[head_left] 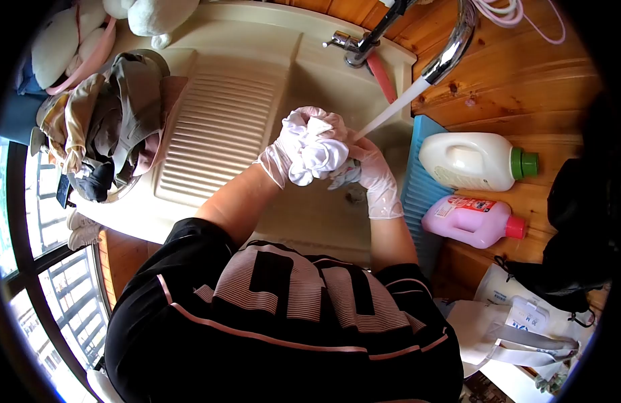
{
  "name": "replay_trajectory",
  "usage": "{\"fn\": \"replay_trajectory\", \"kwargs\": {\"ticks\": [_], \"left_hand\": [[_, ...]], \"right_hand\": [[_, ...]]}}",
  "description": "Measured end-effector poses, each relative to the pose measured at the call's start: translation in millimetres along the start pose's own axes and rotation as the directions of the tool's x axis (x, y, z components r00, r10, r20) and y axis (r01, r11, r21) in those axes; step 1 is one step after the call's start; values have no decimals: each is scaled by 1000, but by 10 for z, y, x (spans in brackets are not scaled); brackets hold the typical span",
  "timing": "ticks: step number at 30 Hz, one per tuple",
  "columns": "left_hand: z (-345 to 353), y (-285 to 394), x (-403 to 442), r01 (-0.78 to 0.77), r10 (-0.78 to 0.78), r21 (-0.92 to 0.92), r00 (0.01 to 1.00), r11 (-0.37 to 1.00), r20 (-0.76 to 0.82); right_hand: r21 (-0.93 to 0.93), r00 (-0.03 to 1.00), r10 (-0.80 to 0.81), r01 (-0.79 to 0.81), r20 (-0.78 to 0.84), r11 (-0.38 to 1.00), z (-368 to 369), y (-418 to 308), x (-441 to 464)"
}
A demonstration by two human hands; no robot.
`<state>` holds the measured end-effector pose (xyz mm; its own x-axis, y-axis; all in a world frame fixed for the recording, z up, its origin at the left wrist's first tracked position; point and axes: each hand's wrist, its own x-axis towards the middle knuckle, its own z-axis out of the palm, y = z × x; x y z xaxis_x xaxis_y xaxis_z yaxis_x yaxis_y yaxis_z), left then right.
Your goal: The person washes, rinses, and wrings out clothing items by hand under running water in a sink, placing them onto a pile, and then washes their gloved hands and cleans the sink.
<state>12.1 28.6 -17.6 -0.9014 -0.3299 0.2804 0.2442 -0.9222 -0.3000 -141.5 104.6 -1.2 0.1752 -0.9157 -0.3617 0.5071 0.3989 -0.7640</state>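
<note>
Both of my hands wear thin, see-through gloves and are over the basin of a beige sink (317, 228). A bunched white cloth (320, 156) is held between them; its folds hide many of my fingers. My left hand (278, 160) grips the cloth from the left. From the right, my right hand (376, 173) closes on its lower side, where a bluish-grey patterned part (346, 174) shows. Water runs from the chrome faucet (453, 47) in a slanted stream (394, 107) and meets the cloth beside my right hand.
Left of the basin is a ribbed washboard (220, 127), with a heap of clothes (122, 114) beyond it. White plush things (156, 17) lie at the back left. A white jug (465, 160) and a pink bottle (468, 220) lie right of a blue ribbed board (421, 195).
</note>
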Motion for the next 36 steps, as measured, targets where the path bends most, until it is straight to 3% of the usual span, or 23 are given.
{"fn": "replay_trajectory", "kwargs": {"ticks": [1, 3, 7, 10, 11, 12, 13, 15, 17, 18, 21, 22, 24, 25, 26, 27, 29, 32, 35, 36], "left_hand": [[31, -20, 5, -29, 35, 61, 994, 998, -101], [64, -34, -1, -73, 128, 193, 949, 978, -288], [-149, 33, -77, -76, 133, 186, 937, 980, -322], [-134, 72, -76, 35, 40, 214, 940, 976, -339], [-195, 101, -68, 12, 135, 323, 894, 946, -428], [-98, 103, -89, 102, -17, 188, 912, 977, -410], [-3, 77, -110, 96, -97, -21, 929, 995, -358], [188, 24, -152, 131, -255, -432, 936, 892, -243], [-250, 156, -188, -92, 109, 60, 763, 994, -638], [-352, 160, -230, -128, 168, 109, 725, 986, -668], [-493, 157, -248, -195, 229, 132, 651, 972, -724], [-488, 139, -265, -142, 299, 277, 661, 950, -688], [-394, 123, -280, -78, 237, 240, 608, 968, -758], [-382, 55, -236, -68, 343, 357, 487, 932, -803], [-369, -10, -190, -23, 439, 462, 352, 887, -826], [-390, 64, -237, 124, 272, 375, 491, 919, -828], [-511, -7, -221, 342, 433, 491, 233, 802, -870], [-282, -81, -266, 581, 477, 529, 259, 618, -840], [-272, 57, -276, 699, 329, 441, 301, 563, -895], [-293, 11, -298, 608, 75, 396, 483, 688, -872]], "right_hand": [[148, 998, -13, 22, -63, 989, 0, 97, 22], [192, 999, -40, 37, 12, 981, -81, 140, 52], [270, 992, -124, 123, -14, 955, 66, 33, 3], [351, 994, -49, 11, 100, 936, -216, -15, 38], [424, 980, -100, 19, 171, 906, -204, -69, 29], [346, 989, -117, 142, -92, 927, -229, -70, 65], [235, 926, -151, 242, -345, 941, -246, -91, 93], [136, 935, -214, 260, -283, 956, -278, -305, -7], [-119, 911, -310, 288, -272, 950, -321, -427, -90], [-213, 907, -345, 298, -239, 930, -76, -565, -161], [-565, 915, -303, 106, -267, 818, 139, -645, -135], [-660, 885, -391, 138, -251, 738, 142, -644, -117], [-839, 838, -512, 131, -191, 528, 137, -673, -77], [-905, 814, -561, 115, -150, 409, 137, -666, -71], [-875, 825, -505, 27, -253, 483, 169, -556, -33], [-908, 839, -502, 23, -210, 419, 130, -496, -24], [-895, 803, -583, 166, -120, 414, 103, -455, -26], [-882, 925, -304, -64, -228, 467, 150, -500, 5], [-516, 886, -367, 183, -282, 837, 52, -300, 88], [-963, 859, -512, 144, 7, 228, 201, -379, -9]]}}
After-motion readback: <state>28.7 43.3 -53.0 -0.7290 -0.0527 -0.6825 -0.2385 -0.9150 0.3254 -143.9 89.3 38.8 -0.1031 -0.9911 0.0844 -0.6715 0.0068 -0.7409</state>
